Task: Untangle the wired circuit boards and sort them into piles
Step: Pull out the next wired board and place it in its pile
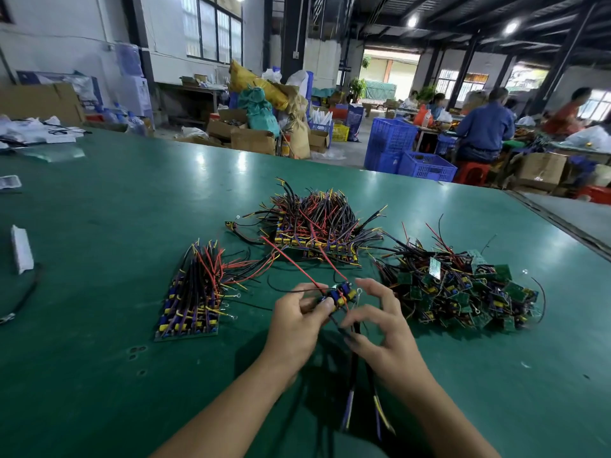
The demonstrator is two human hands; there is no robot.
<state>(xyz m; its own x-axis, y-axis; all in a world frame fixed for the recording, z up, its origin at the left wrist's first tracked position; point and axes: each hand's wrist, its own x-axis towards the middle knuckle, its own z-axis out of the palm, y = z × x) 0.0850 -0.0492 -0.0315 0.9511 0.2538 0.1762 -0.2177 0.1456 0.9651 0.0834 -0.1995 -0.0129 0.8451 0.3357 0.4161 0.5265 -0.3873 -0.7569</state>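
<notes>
My left hand (297, 320) pinches a small wired circuit board (342, 293) above the green table. Its red wire runs up and left, and its black, purple and yellow wires hang down toward me. My right hand (380, 328) is just right of the board, thumb and fingers curled round the black wires below it. A neat stack of boards with wires (191, 292) lies to the left. A larger stacked pile (314, 226) sits behind my hands. A tangled heap of green boards (463, 292) lies to the right.
The green table (115, 375) stretches wide. A white strip (21, 249) and a dark cable (23, 299) lie at the far left. Blue crates (426, 165), cardboard boxes and seated people are beyond the table's far edge.
</notes>
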